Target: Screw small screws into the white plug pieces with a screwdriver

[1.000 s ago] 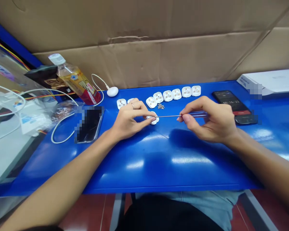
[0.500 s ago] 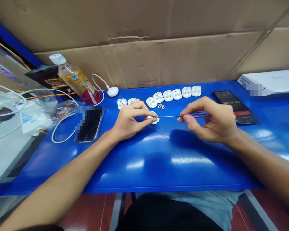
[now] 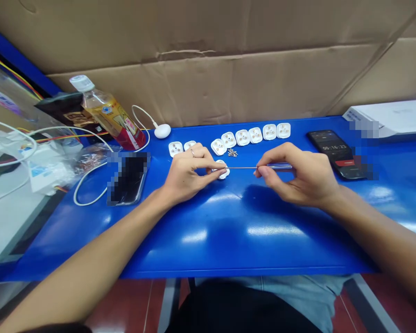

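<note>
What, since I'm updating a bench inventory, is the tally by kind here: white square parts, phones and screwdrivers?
White square parts: 9, two partly hidden by the left hand
Phones: 2
Screwdriver: 1
Total: 12
The small metal pieces are too small to count.

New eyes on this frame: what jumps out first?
Probably the screwdriver, held level mid-view by the right hand, its tip at the left hand's pinched fingertips. Next, the six white plug bases lined up along the far side of the bright blue table, with a small heap of screws in front. Then the phone on the right, its screen reading 00:16:23.
</note>
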The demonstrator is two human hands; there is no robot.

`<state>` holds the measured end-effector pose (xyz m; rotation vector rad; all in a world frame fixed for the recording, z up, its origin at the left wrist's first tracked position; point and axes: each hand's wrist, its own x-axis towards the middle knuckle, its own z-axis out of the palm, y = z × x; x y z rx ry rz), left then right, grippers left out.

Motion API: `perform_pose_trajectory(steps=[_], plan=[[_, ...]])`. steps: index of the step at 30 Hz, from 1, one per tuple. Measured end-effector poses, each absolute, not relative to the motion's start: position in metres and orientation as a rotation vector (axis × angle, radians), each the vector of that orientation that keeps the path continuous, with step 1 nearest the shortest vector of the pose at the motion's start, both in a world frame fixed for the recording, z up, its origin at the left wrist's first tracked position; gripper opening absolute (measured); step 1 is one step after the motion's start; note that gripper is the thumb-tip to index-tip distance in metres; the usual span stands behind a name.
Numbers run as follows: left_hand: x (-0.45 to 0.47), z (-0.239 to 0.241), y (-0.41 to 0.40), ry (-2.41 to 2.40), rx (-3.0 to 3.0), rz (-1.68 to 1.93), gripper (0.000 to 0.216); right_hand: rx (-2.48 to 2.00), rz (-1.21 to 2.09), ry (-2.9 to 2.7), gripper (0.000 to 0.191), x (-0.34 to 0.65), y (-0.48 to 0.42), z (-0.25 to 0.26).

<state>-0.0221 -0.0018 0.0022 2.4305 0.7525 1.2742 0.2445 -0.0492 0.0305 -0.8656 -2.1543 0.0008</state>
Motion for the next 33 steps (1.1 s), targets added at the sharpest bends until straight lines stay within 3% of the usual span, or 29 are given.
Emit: perform_pose_trajectory(steps=[5, 11, 14, 18, 33], plan=[[-0.024, 0.003, -0.002, 0.797, 2.391, 1.202, 0.011, -0.853, -0.058, -2.164, 0.010, 0.246, -0.047, 0.029], [-0.029, 0.008, 0.003, 0.888, 2.403, 0.960, 0.054, -0.921, -0.073, -2.212, 0.008, 0.251, -0.044, 0.027], [-0.031, 0.007, 0.006, 0.944, 2.399, 0.795, 0.064, -0.949, -0.035, -2.256, 0.008, 0.253, -0.043, 0.026], [-0.033, 0.003, 0.007, 0.985, 2.423, 0.678, 0.058, -0.990, -0.012, -2.294, 0.006, 0.253, -0.042, 0.028], [-0.033, 0.000, 0.008, 0.824, 2.497, 0.809, 0.051, -0.996, 0.034, -2.283, 0.008, 0.252, -0.041, 0.027]])
